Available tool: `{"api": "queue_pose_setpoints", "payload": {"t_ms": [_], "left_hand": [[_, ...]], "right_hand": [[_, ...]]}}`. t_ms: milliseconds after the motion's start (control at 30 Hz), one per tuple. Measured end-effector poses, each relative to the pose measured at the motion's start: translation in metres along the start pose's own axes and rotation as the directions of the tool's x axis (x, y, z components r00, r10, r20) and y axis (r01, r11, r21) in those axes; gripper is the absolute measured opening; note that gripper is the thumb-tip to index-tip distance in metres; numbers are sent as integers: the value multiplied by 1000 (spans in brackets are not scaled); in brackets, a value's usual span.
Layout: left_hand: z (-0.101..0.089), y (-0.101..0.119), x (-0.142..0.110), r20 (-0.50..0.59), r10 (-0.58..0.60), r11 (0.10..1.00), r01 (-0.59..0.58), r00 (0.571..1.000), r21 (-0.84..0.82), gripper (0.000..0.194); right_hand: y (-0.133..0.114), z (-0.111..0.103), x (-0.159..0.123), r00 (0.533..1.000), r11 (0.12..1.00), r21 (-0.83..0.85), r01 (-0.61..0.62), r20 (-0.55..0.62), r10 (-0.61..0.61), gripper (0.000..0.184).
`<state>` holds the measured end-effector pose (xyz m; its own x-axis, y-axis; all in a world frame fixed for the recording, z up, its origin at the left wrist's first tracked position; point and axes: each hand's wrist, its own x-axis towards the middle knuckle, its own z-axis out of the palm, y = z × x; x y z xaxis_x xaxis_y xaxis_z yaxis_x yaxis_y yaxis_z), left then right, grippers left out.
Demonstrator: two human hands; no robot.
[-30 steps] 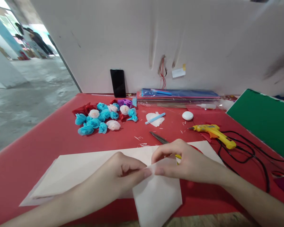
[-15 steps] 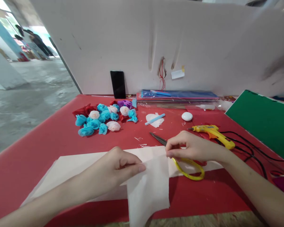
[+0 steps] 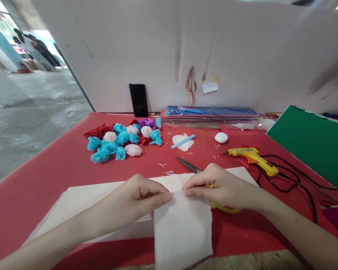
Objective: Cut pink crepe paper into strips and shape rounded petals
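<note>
A piece of white crepe-like paper (image 3: 183, 228) hangs from both my hands over the front of the table. My left hand (image 3: 143, 195) pinches its top edge near the left corner. Farther right along that edge, my right hand (image 3: 214, 185) pinches it too, thumb against fingers. Under and behind my hands lies a long stack of white paper sheets (image 3: 87, 197). Scissors (image 3: 188, 164) with yellow handles rest on the stack, their grips partly hidden by my right hand.
Blue, pink, red and purple paper flowers (image 3: 109, 146) lie at the back left. A phone (image 3: 139, 100) leans on the wall. A yellow glue gun (image 3: 252, 157) with black cord, a white egg-shaped object (image 3: 221, 137) and a green board (image 3: 310, 142) are to the right.
My right hand has moved left along the paper's top edge, closer to my left hand, and now covers more of the scissors' handles. The hanging paper looks wider and flatter.
</note>
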<state>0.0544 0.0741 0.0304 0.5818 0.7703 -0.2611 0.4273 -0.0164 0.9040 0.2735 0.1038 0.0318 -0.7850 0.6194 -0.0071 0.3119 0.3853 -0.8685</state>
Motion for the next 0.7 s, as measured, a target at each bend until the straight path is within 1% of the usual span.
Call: {"api": "queue_pose_setpoints", "payload": {"t_ms": [133, 200, 300, 400, 433, 500, 533, 567, 600, 633, 667, 700], "left_hand": [[-5, 4, 1, 18, 22, 988, -19, 1000, -152, 33], [-7, 4, 2, -3, 19, 981, -19, 1000, -194, 31], [-6, 1, 3, -83, 8, 978, -25, 997, -209, 30], [-5, -2, 4, -188, -25, 974, -18, 982, -224, 26], [-5, -3, 4, -213, -35, 973, -16, 976, -230, 25], [-5, -4, 5, -243, -41, 971, -18, 969, -238, 26], [-5, -4, 5, -244, -36, 970, -25, 969, -240, 27], [-5, -4, 5, -235, -28, 969, -32, 972, -246, 28], [-6, -4, 6, -225, -20, 967, -38, 974, -253, 27], [-6, -4, 6, -211, -16, 965, -41, 977, -260, 26], [-6, -4, 6, -191, -10, 963, -42, 982, -265, 25], [-6, -4, 6, -177, -8, 964, -40, 984, -264, 24]], "right_hand": [[1, -10, -2, 984, 971, 166, -173, -18, 178, 22], [0, -14, -2, 976, 956, 214, -201, -43, 215, 20], [-1, -19, -3, 974, 956, 229, -185, -85, 210, 19], [2, -23, -3, 958, 932, 300, -203, -135, 252, 24], [4, -23, -2, 950, 929, 321, -184, -185, 252, 30], [8, -23, 0, 920, 938, 336, -90, -334, 208, 43], [11, -22, 2, 903, 940, 338, -42, -390, 180, 44], [13, -21, 4, 894, 940, 340, -12, -417, 162, 42], [16, -18, 5, 900, 939, 344, -2, -409, 152, 40], [18, -16, 7, 922, 935, 355, -16, -355, 151, 39], [19, -12, 8, 950, 925, 376, -54, -266, 164, 41], [21, -9, 10, 966, 911, 401, -98, -180, 183, 43]]}}
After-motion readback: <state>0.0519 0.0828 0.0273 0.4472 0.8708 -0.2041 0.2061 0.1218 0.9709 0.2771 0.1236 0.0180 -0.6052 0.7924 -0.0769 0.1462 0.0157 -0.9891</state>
